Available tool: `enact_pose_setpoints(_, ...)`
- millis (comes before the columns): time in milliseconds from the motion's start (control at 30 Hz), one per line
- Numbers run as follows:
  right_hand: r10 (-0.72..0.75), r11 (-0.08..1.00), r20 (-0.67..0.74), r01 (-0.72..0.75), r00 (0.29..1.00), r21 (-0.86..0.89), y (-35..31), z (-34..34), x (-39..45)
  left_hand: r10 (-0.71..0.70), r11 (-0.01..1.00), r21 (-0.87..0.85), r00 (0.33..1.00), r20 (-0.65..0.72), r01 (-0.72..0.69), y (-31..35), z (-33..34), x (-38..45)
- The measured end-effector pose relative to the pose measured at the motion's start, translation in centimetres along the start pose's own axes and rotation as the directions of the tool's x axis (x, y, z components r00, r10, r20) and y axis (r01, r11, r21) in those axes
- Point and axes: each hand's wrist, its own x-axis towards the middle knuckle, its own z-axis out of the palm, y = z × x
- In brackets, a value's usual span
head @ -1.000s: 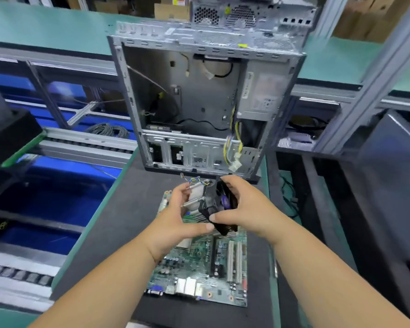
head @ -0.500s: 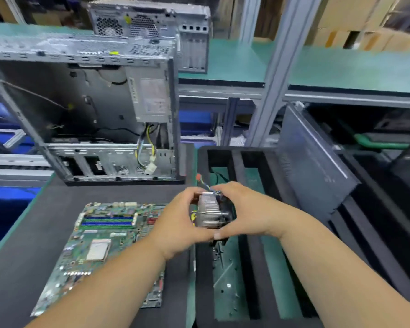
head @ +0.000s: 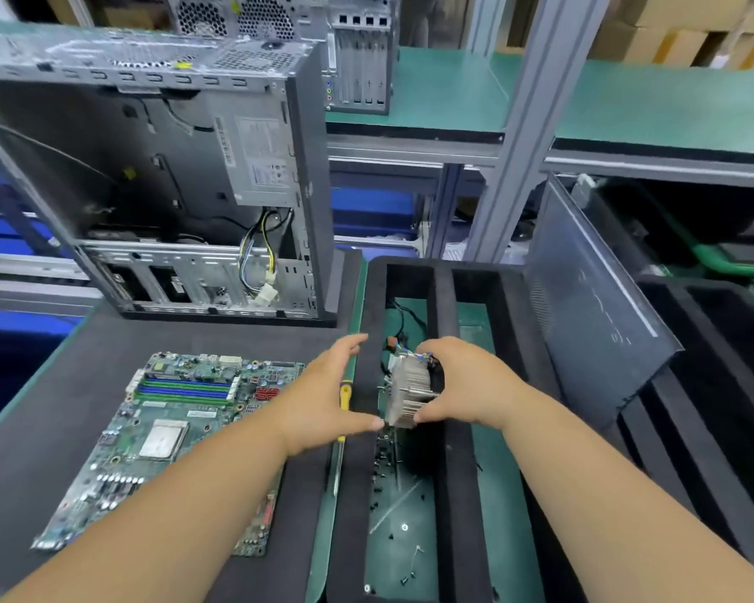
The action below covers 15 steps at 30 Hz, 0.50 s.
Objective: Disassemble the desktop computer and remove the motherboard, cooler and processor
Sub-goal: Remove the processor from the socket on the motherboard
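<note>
Cooler (head: 410, 391) is in the right hand (head: 471, 385), fingers curled round its far side, hanging over the black foam tray (head: 447, 493), above the slot w/ loose screws. Left hand (head: 323, 398) is just left of cooler, fingers spread and holding nothing; right is nearer. Fin stack runs top-to-bottom, silver, wires at top. Motherboard (head: 166, 437) lies flat on table, well left of cooler, CPU (head: 162, 438) bare in socket.

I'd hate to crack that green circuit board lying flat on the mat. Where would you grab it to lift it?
Judging by its pose, take the motherboard by its bare outer edges, coming in from its long left and right sides. It lies flat, face up, crowded with slots, chips and the square processor, so only the rim offers safe hold. The left hand hovers nearest, open.
</note>
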Motion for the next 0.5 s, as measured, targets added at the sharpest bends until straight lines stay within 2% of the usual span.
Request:
enact_pose_setpoints(133, 0.045, 0.999, 0.054, -0.046, 0.998, 0.013, 1.3, 1.5, 1.7, -0.045, 0.997, 0.051, 0.989, -0.142, 0.053, -2.2, -1.4, -1.9)
enact_pose_setpoints(300, 0.047, 0.999, 0.092, -0.049, 0.995, 0.022, 2.8, 1.2, 2.8, -0.095, 0.993, 0.045, 0.973, -0.212, 0.107, -3.4, -1.9, -3.7)
enact_pose_setpoints(500, 0.029, 0.994, 0.108, -0.017, 0.994, -0.108, 3.3, 2.8, 4.0, -0.130, 0.991, -0.002, 0.958, -0.256, 0.134, -3.3, -1.7, -4.7)
